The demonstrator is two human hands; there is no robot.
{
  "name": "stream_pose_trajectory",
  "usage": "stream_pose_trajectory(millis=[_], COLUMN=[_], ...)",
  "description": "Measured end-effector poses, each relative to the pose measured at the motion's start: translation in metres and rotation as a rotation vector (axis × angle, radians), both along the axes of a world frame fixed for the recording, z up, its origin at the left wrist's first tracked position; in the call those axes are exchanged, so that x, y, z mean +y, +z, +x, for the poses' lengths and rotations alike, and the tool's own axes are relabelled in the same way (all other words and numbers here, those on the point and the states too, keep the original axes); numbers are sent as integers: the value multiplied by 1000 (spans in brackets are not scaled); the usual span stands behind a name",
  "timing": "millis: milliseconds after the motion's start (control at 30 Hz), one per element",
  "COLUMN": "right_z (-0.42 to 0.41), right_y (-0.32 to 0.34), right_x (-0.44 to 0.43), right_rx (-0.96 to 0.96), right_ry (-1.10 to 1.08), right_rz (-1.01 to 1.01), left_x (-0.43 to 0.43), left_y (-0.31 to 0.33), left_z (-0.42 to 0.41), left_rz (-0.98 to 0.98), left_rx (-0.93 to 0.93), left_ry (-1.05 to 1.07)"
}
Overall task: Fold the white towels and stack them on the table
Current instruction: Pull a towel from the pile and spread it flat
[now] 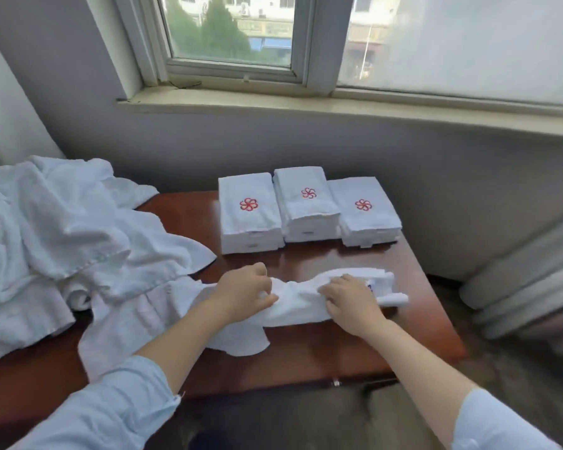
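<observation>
Left hand (241, 295) and right hand (351, 305) both clutch the rumpled white cloth towel (294, 303) stretched between them on the red-brown wooden table (355, 347), three folded white towel stacks (307, 206) just beyond both grips.

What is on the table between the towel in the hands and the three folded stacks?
Nothing: in the head view only bare table shows between the towel and the stacks.

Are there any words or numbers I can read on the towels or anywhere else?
No words or numbers can be read.
Three folded towel stacks: a red flower emblem each, no letters.
Tag on the towel being folded: blurred.
Signs outside the window: blurred.
</observation>
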State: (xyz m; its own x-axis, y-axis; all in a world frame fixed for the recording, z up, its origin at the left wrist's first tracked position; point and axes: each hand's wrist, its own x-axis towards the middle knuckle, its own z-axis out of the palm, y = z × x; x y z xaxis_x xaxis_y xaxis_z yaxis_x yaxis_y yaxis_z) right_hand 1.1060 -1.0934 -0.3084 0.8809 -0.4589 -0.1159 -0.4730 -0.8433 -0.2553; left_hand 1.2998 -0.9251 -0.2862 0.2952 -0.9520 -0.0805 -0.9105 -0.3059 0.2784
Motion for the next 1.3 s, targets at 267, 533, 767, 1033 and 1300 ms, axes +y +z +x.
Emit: stream_pose_trajectory(millis=[267, 533, 767, 1033, 1300], right_z=[-83, -92, -96, -80, -57], right_y=[-58, -51, -47, -58, -17], right_x=[9, -9, -32, -42, -86], right_rx=[348, -72, 318, 165, -15], right_ry=[56, -324, -163, -237, -439], right_rz=[245, 431, 226, 154, 573], left_x=[-14, -33, -53, -61, -58], left_y=[-61, -58, -73, -78, -72], left_z=[-79, -85, -85, -78, -52], left_rz=[396, 202, 202, 266, 265], left_rx=[-104, -121, -6, -25, 137], left_ry=[-14, 182, -25, 46, 275])
